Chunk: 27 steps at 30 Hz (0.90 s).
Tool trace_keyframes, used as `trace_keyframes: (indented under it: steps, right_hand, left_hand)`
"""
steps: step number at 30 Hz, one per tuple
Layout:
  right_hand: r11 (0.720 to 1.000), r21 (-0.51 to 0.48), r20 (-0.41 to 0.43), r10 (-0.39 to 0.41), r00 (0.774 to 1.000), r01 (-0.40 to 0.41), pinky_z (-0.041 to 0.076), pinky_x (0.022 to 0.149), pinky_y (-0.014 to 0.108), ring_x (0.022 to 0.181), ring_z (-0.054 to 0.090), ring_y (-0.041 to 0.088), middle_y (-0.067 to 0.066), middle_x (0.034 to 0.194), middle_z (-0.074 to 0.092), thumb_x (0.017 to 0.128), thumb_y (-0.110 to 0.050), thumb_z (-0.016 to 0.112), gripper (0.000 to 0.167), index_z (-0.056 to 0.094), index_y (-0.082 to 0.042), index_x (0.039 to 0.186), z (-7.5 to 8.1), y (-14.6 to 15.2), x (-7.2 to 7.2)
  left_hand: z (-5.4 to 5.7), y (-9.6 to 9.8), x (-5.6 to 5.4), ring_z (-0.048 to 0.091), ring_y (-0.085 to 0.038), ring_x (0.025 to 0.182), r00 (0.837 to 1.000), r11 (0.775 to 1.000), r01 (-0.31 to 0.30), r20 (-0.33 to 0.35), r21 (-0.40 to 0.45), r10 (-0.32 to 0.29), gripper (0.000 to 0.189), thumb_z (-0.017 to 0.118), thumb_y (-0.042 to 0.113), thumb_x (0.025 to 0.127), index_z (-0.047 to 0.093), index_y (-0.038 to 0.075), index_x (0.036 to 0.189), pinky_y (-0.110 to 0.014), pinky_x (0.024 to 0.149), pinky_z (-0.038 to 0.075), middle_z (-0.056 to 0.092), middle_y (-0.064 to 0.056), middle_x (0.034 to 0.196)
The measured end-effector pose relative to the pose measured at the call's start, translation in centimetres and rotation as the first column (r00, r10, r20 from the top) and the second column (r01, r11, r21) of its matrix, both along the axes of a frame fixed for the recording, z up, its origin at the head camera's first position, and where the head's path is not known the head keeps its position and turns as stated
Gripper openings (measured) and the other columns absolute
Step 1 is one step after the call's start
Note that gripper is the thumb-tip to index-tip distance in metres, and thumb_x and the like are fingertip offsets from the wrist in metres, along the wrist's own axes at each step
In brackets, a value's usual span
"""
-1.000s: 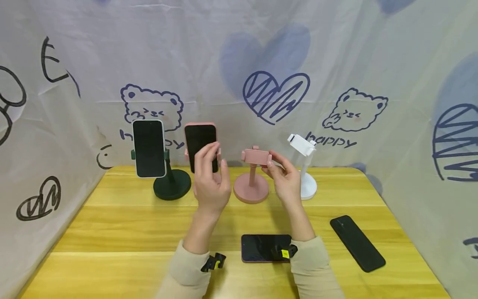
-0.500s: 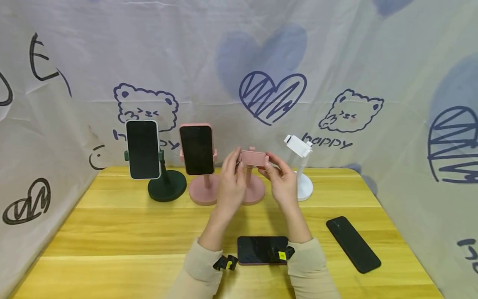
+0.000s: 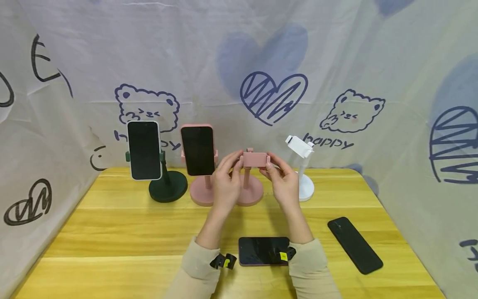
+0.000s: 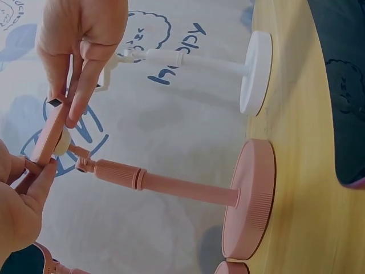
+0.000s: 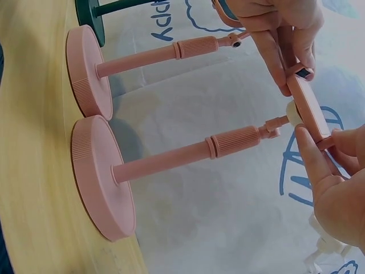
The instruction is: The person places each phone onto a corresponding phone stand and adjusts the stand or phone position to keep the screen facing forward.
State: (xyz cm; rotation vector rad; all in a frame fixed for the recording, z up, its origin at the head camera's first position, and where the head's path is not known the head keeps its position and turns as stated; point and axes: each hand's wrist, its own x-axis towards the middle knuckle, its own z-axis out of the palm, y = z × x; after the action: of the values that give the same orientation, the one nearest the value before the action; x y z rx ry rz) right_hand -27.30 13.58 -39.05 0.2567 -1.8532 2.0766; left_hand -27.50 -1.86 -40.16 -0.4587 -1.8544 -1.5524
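- Left hand [image 3: 227,187] and right hand [image 3: 285,187]: pinching opposite ends of pink clamp [image 3: 255,160].
- White stand [image 3: 307,189]: just right of right hand.
- Pink-cased phone [image 3: 198,150]: just left of left hand.

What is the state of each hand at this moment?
Left hand: pinches the empty pink clamp by its left end.
Right hand: pinches its right end.

before me i count one green stand [image 3: 168,187], two pink stands [image 3: 255,160] [image 3: 201,195], one white stand [image 3: 306,187], four phones [image 3: 144,150] [image 3: 198,150] [image 3: 261,251] [image 3: 355,246], one table [image 3: 112,232] and my own two hands [image 3: 226,182] [image 3: 285,182].
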Motion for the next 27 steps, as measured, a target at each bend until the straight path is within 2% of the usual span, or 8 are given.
trace_keyframes:
  steps: [12,20,27]
  right_hand:
    - [0.999,0.025,-0.016,0.043,0.999,-0.043,0.059,0.093,0.031,0.097,0.073,0.007,0.024,0.142,0.060,0.104,0.000,0.059,0.038,0.058,0.007,0.142,-0.1,0.6,0.0]
    - [0.998,0.055,-0.047,0.041,0.998,-0.039,0.059,0.092,0.030,0.094,0.074,0.007,0.023,0.140,0.061,0.101,0.006,0.061,0.034,0.061,0.010,0.135,0.0,1.0,0.1]
    - [0.998,0.038,-0.044,0.046,0.998,-0.045,0.059,0.091,0.031,0.093,0.074,0.007,0.025,0.140,0.061,0.101,0.008,0.061,0.035,0.061,0.011,0.135,0.0,0.9,0.0]
  left_hand:
    - [0.1,-0.4,-0.1,0.070,-0.029,0.114,1.000,1.000,0.030,0.010,-0.007,-0.030,0.029,0.061,0.007,0.104,0.070,0.002,0.131,-0.042,0.092,0.061,0.067,-0.015,0.132]
    - [-0.1,-0.3,-0.2,0.070,-0.031,0.113,0.999,0.999,0.028,-0.030,0.021,-0.028,0.026,0.062,0.001,0.102,0.071,0.001,0.127,-0.044,0.094,0.059,0.069,-0.016,0.127]
    - [0.0,-0.4,-0.1,0.070,-0.030,0.112,1.000,1.000,0.022,0.001,0.004,-0.022,0.027,0.062,0.000,0.102,0.070,0.001,0.127,-0.043,0.092,0.061,0.069,-0.017,0.127]
